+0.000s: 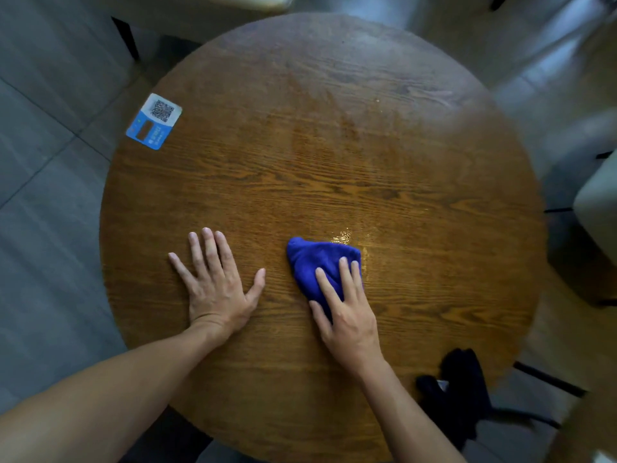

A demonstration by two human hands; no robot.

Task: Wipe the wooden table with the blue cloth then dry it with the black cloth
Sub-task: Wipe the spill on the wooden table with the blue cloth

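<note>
The round wooden table (334, 155) fills most of the view. A bunched blue cloth (317, 260) lies on it near the middle front, and my right hand (347, 309) presses down on its near part with fingers spread over it. A wet shine shows on the wood just beyond the cloth. My left hand (217, 285) rests flat on the table to the left of the cloth, fingers apart, holding nothing. The black cloth (460, 392) lies crumpled at the table's near right edge, partly hanging over it.
A blue and white QR code sticker (154, 121) sits at the table's far left edge. Pale chairs (597, 208) stand to the right and behind the table. Grey floor tiles (43, 195) lie to the left.
</note>
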